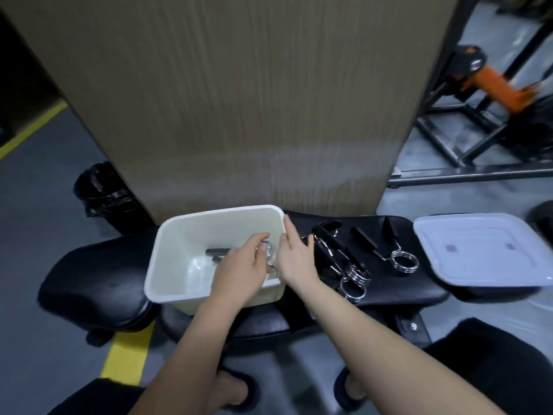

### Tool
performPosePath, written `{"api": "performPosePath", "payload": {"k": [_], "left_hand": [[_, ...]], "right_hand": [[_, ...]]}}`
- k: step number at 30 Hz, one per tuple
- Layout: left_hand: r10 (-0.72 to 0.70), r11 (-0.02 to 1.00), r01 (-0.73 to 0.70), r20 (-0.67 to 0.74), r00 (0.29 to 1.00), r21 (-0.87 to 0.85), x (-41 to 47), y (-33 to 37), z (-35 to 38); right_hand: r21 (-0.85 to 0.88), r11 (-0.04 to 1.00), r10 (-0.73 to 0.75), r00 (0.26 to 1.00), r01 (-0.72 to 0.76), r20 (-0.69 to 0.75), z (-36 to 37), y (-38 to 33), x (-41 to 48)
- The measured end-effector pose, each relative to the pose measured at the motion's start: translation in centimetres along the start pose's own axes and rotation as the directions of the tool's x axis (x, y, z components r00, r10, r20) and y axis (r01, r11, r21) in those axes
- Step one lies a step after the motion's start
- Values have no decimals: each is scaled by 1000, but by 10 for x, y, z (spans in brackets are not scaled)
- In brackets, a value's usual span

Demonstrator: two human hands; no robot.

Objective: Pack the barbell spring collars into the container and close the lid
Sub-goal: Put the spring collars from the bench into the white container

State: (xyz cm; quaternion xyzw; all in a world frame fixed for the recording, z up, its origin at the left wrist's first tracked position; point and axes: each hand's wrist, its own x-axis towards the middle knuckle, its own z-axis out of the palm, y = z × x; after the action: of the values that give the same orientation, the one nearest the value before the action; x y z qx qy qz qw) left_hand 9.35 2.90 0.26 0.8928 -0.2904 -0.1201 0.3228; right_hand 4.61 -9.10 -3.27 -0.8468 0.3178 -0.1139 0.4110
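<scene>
A white open container (179, 235) sits on a black padded bench (413, 287). My left hand (239, 271) reaches inside it, shut on a spring collar (268, 253); the collar's chrome coil shows by my fingers and its black handles point left. My right hand (294, 256) lies flat against the container's right rim, fingers straight, holding nothing. Just right of that hand lies a pile of collars (344, 265) with black handles and chrome coils. One more collar (389, 250) lies apart, further right. The white lid (484, 250) rests on the bench's right end.
A wide wood-grain pillar (239, 100) rises directly behind the bench. A black lined bin (101, 190) stands on the floor at the left. A black and orange gym machine (493, 82) fills the back right. Yellow floor lines (128, 354) run under the bench.
</scene>
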Motion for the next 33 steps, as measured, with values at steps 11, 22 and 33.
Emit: {"api": "performPosePath", "payload": {"k": [11,22,33], "left_hand": [[57,955,-68,46,997,287,9,44,47],[83,908,-71,-13,996,413,12,40,60],[54,906,-44,-13,998,421,10,41,59]], "right_hand": [[253,950,273,882,-184,-384,-120,95,10],[-539,793,190,956,-283,-223,-109,171,52],[267,960,198,889,-90,-414,-154,148,30]]}}
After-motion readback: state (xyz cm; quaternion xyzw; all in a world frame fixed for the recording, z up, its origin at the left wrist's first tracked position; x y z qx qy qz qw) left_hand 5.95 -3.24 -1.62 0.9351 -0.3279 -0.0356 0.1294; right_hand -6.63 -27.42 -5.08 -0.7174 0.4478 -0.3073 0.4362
